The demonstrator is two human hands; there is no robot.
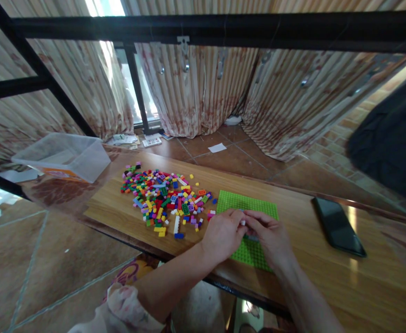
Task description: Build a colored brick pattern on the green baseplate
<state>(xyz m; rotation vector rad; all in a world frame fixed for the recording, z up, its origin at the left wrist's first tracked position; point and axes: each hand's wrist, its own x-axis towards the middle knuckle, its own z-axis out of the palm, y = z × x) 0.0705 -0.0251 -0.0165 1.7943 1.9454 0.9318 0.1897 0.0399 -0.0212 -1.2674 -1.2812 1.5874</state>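
Observation:
Both of my hands meet over a green studded baseplate [248, 202] on the wooden board. My left hand [224, 233] has its fingers pinched around a small white brick [242, 223]. From the other side my right hand [270, 233] bends its fingers in to the same spot, thumb and fingertips close to the white brick; whether it grips the brick too is hidden. Beneath the fingers a pale grey-blue piece [252, 237] shows in part on the baseplate. A heap of colourful toy bricks [168, 192] lies left of the baseplate.
A clear plastic box [95, 162] with an orange label stands at the bench's far left. A black phone [340, 226] lies on the board to the right. A black metal rail [203, 30] crosses above, before striped curtains [196, 92]. Papers [217, 148] lie on the tiled floor beyond.

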